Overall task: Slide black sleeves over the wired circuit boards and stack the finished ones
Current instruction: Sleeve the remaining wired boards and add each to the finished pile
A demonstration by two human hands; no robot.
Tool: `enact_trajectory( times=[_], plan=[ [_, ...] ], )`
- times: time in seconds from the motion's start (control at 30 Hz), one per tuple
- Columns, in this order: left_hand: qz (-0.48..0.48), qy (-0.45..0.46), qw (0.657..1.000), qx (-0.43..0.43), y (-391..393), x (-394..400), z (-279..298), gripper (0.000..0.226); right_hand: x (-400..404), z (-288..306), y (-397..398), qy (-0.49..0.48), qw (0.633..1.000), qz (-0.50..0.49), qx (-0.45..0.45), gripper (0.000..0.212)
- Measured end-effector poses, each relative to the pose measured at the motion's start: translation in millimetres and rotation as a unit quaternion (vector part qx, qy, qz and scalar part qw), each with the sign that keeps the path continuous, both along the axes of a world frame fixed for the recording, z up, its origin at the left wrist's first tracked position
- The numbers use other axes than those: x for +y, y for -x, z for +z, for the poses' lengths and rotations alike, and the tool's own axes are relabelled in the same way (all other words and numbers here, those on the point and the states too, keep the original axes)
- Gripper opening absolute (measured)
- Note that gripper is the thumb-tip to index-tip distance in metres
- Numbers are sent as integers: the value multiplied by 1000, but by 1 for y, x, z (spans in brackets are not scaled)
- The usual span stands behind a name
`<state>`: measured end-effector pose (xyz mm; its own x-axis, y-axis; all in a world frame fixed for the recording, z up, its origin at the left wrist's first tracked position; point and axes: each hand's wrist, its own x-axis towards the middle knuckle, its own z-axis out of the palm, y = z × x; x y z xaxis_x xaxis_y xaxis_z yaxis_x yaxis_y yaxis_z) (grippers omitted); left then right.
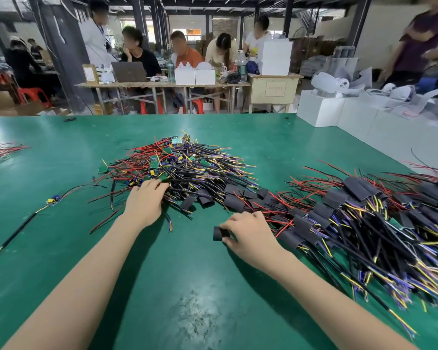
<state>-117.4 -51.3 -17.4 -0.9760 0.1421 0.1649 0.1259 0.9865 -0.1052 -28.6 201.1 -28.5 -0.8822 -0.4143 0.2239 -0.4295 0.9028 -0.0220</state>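
Presently noted on the green table (61, 223): left hand (146, 199) reaching into the near edge of the pile of unsleeved wired boards (177, 165) at table centre, fingers curled down among the wires; whether any one board or wire is actually gripped cannot be told. Right hand (250, 232) lying just right of centre, nearer the front edge, pinching a single black sleeve (220, 234) between thumb and fingertips, the sleeve's open end facing left and its body touching or just above the mat. Loose black sleeves (208, 198) scattered along the near right margin of the central pile, between the two hands and slightly beyond them. Stack of finished sleeved boards (364, 223) spread along the right side of the table, wires trailing toward the front right corner, red leads pointing toward the far edge. One separate wired board (52, 199) lying apart toward the left edge, unsleeved, its black cable running to the front left. A further bundle of red and black wires (3, 149) at the far left edge, partly cut off by the frame. White boxes (339, 114) lined along the far right corner. Scuffed, worn patch (195, 317) on the mat near the front edge, between the forearms. Beyond the far edge, several people seated and standing at a wooden bench (162, 84) carrying a laptop (129, 72), bottles and white cartons.
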Motion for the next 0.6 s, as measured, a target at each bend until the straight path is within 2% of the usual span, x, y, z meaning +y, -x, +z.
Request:
enact_trajectory(
  times=[0.13,0.27,0.33,0.4,0.5,0.6],
  plan=[
    [-12,69,996,54,0,-1,4,34,6,3,0,21,1000,15,-1,26],
    [-2,59,996,62,-8,-1,3,17,5,8,2,44,998,36,-15,23],
    [1,10,996,84,-14,-4,2,14,5,10,3,54,997,43,-18,23],
    [2,-83,988,132,-21,-6,2,13,5,10,1,66,997,50,-11,24],
    [10,-199,957,210,-34,-5,7,11,9,8,-4,116,991,67,2,32],
    [8,-316,911,266,-48,0,15,7,16,7,-10,186,980,76,-8,38]
  ],
)
